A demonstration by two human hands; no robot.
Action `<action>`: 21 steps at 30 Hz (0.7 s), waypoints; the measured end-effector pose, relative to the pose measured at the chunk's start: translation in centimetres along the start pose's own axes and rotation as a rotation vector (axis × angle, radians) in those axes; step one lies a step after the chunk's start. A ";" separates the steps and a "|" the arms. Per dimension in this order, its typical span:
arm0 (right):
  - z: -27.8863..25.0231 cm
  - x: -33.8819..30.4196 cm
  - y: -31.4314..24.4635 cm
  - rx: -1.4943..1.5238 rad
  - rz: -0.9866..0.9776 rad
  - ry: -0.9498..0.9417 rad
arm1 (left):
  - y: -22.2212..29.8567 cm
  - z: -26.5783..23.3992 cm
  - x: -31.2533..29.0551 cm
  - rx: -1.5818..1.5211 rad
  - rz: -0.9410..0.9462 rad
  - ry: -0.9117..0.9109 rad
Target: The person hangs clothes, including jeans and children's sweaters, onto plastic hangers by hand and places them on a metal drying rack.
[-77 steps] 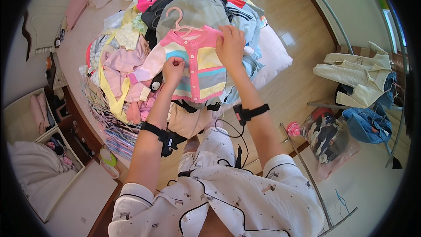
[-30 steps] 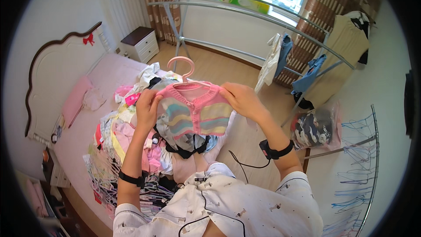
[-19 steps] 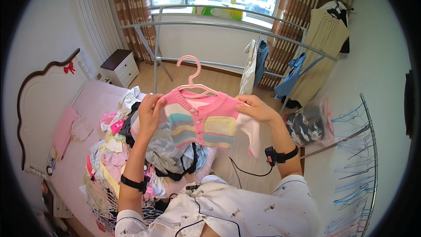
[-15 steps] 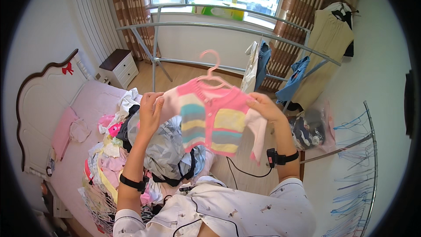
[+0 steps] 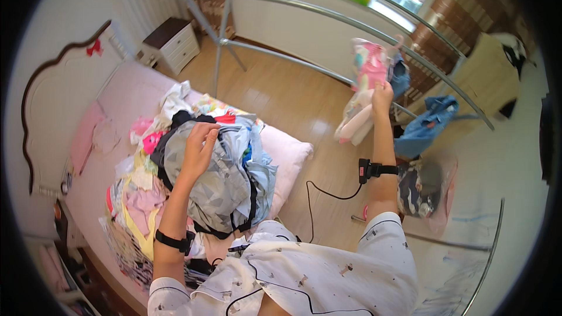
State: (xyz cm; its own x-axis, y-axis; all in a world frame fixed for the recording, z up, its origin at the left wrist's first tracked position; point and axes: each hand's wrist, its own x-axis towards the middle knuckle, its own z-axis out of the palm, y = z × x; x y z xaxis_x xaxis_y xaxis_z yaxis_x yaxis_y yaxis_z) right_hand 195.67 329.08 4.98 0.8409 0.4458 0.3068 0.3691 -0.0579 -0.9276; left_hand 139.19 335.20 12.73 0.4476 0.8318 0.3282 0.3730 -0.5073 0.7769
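Observation:
My right hand (image 5: 381,95) is raised at the drying rack and grips a small pink, striped baby cardigan (image 5: 373,65), blurred by motion. The cardigan hangs on a pink hanger (image 5: 399,42), whose hook is close to the rack's front rail (image 5: 328,9). Behind and below it hang a pale garment and blue denim, partly covered. My left hand (image 5: 200,147) is empty, its fingers loosely stretched, above a grey patterned garment (image 5: 196,190) in the clothes pile on the bed.
The bed (image 5: 114,102) carries heaped clothes and a tangle of hangers (image 5: 126,257). Another denim garment (image 5: 430,118) hangs at the right. A clear bag of clothes (image 5: 424,190) and a rail with blue hangers stand lower right. A black cable (image 5: 313,205) runs from my right wrist strap.
My left hand has let go of the cardigan. My right hand has carried it on its hanger up and right to the rack. The view has turned and tilted.

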 end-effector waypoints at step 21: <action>22.5 -41.6 1.7 0.154 0.186 -1.360 | -14.0 -6.5 -32.9 0.112 -0.807 0.293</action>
State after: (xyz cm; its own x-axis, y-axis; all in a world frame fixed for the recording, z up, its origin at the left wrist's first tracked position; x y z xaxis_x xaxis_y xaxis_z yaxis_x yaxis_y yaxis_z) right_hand 152.37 330.54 -14.17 -0.2050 0.9606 -0.1876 0.1730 -0.1531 -0.9729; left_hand 113.96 316.45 -5.45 -0.2107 0.9638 -0.1634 0.5713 0.2570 0.7795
